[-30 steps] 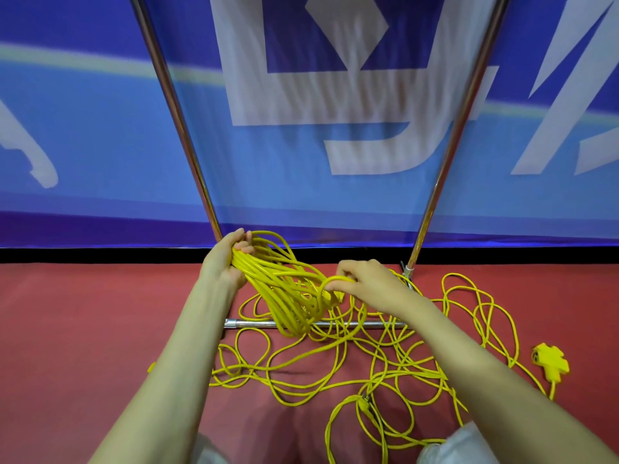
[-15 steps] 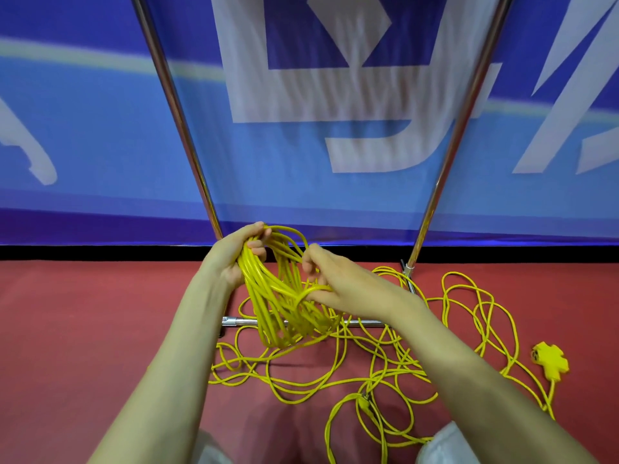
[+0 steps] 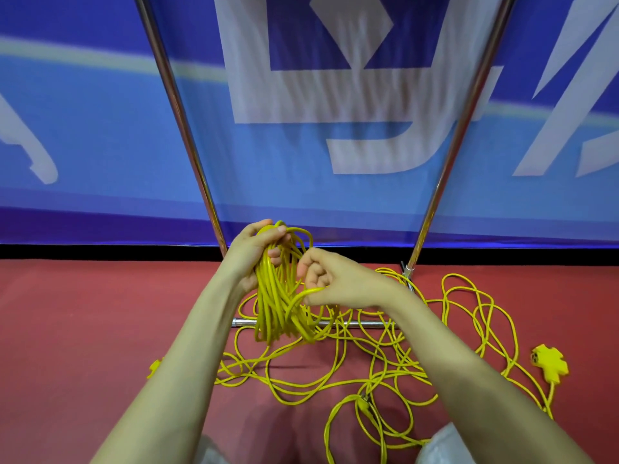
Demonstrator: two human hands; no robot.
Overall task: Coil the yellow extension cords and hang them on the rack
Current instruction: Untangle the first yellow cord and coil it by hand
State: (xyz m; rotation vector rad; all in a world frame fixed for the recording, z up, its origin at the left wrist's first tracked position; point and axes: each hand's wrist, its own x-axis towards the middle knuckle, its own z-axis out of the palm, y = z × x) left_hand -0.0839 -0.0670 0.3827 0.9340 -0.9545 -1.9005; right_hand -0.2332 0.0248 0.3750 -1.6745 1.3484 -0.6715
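On my feed from the head camera, the left hand (image 3: 254, 252) is wrapped round the top of the coil (image 3: 276, 309), with fingers and thumb curled over the gathered loops. I judge it is acting as the fixed peg. Every loop hangs from that one grip, so the hank drapes straight down in front of the lower bar of the rack (image 3: 355, 324). The right hand (image 3: 335, 283) sits just beside the coil at its 3 o'clock. Its fingers are curled and it pinches a single strand between thumb and fingertips, and that strand arches from the pinch into the bundle. I read this as the next loop being fed across to the left hand.

The coil is a thick hank of thin, glossy, bright yellow strands. Its loops are uneven in length and ragged at the bottom. The loose cord (image 3: 368, 373) sprawls on the red floor (image 3: 83, 329) from the coil's 6 o'clock round to its 3 o'clock, in overlapping loops, some of which cross the bar. A cross-shaped socket block (image 3: 549, 365) lies at 4 o'clock, well apart from the hands. The rack's two chrome uprights climb toward 11 and 1 o'clock, and their tops are out of view. By my estimate plenty of cord is left to gather, and hanging has not yet begun.
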